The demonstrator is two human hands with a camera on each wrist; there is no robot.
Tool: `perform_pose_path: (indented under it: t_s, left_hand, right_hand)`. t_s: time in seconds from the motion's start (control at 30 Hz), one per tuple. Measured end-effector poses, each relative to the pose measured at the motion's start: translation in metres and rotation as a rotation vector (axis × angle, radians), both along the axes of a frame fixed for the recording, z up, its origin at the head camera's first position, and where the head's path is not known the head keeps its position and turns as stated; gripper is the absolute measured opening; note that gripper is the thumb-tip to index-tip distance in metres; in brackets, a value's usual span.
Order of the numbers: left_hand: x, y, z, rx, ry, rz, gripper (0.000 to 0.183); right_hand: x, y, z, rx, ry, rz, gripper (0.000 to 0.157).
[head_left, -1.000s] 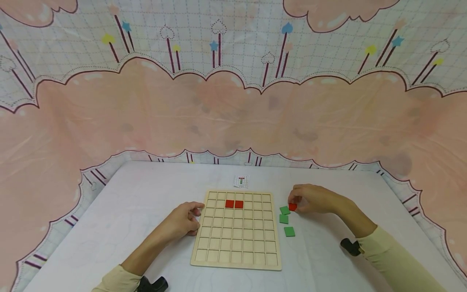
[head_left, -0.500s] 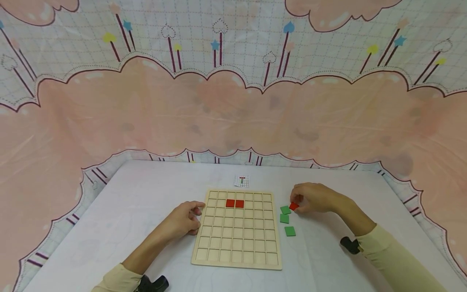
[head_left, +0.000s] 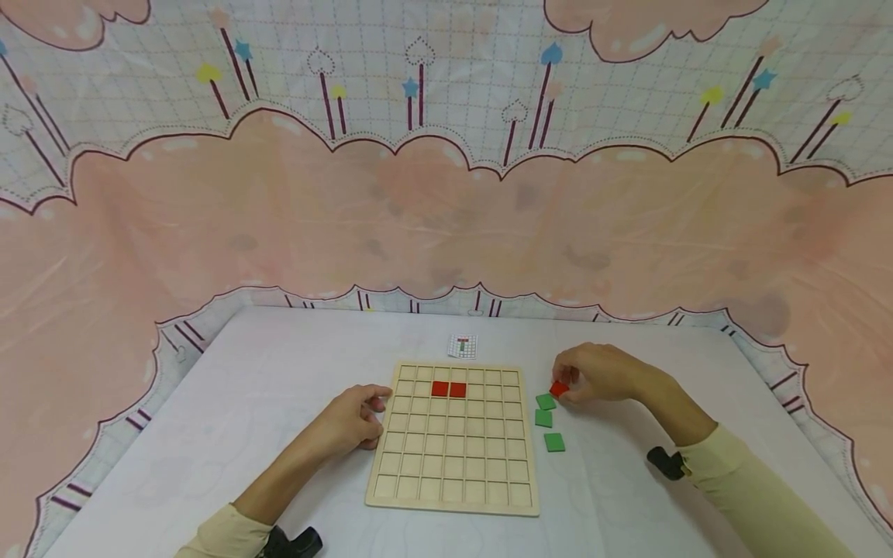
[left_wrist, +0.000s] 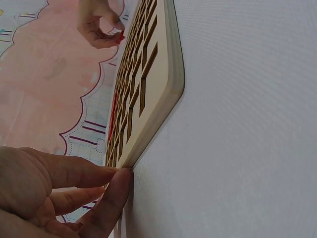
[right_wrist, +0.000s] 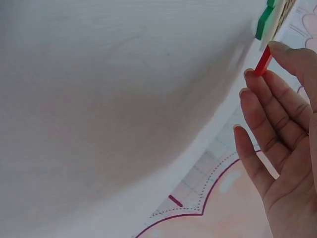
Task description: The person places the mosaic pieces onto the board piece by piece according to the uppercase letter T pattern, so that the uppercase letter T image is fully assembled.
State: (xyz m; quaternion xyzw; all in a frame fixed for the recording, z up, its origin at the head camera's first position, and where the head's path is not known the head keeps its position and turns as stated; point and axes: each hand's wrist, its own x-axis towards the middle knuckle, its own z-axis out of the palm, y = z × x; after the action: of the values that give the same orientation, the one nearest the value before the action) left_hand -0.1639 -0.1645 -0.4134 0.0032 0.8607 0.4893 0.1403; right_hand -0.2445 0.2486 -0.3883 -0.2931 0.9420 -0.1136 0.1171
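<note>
On the table lies a pale wooden grid board, with two red square tiles side by side in its second row from the back. My left hand rests at the board's left edge, its thumb and index fingertips touching the rim, fingers loosely bent. To the right of the board, my right hand pinches a red tile between thumb and fingertips, tilted in the right wrist view. Close to that hand lie three green square tiles, the front green tile a little apart from the other two.
A small card printed with a grid and a red-and-green T shape lies behind the board. White cloth covers the table, and a pink patterned curtain hangs behind it. Black straps or camera mounts sit at both wrists.
My right hand has moved slightly back and to the left, with the pinched red tile changing its tilt. The left hand stays at the board's edge.
</note>
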Motion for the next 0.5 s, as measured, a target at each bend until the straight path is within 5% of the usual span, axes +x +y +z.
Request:
perform_pose_path:
  t_s: [0.5]
  left_hand:
    - [0.002,0.001,0.001,-0.002,0.008,-0.003,0.06]
  right_hand:
    - [-0.005,-0.019,0.009,-0.04,-0.007,0.042,0.015]
